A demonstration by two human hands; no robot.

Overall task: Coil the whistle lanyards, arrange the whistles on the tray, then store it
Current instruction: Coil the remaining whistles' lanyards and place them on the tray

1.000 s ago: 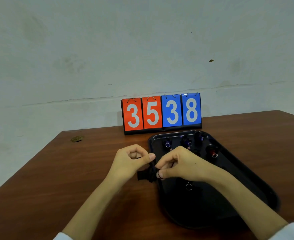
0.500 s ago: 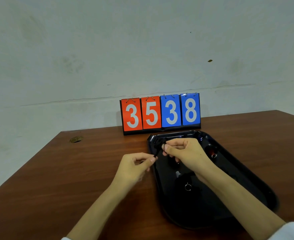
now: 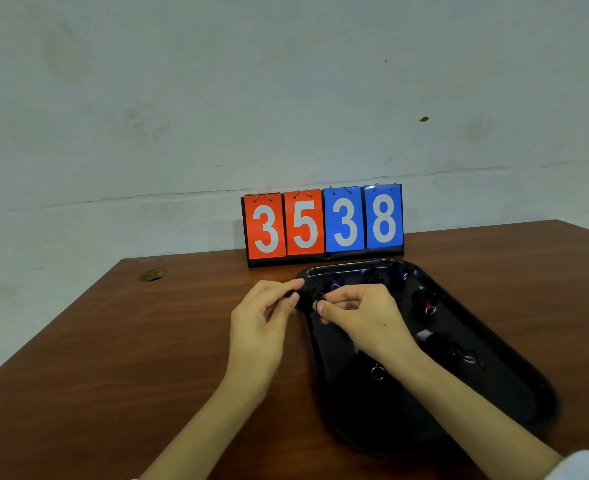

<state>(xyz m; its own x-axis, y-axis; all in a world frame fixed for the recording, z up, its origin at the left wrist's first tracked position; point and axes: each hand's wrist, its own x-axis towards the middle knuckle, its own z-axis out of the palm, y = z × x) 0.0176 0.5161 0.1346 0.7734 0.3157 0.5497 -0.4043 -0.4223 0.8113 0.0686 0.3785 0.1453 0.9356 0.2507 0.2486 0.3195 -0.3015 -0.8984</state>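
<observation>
A black tray [image 3: 515,396] lies on the brown table, right of centre. Several whistles with coiled black lanyards rest in it: blue ones along the far edge [image 3: 334,284], a red one [image 3: 426,303] at the right, a black one with a metal ring [image 3: 376,370] in the middle. My left hand [image 3: 262,317] and my right hand [image 3: 359,311] meet over the tray's far left corner. Both pinch a small black whistle with its bundled lanyard [image 3: 307,299]. The whistle's details are dark and partly hidden by my fingers.
A flip scoreboard [image 3: 322,223] reading 3538 stands at the table's far edge, just behind the tray. A small round hole or grommet [image 3: 152,274] sits at the table's far left corner. A pale wall rises behind.
Both hands carried the black whistle and lanyard from the tray's near left rim up to its far left corner. My left hand rejoined the bundle after lagging behind.
</observation>
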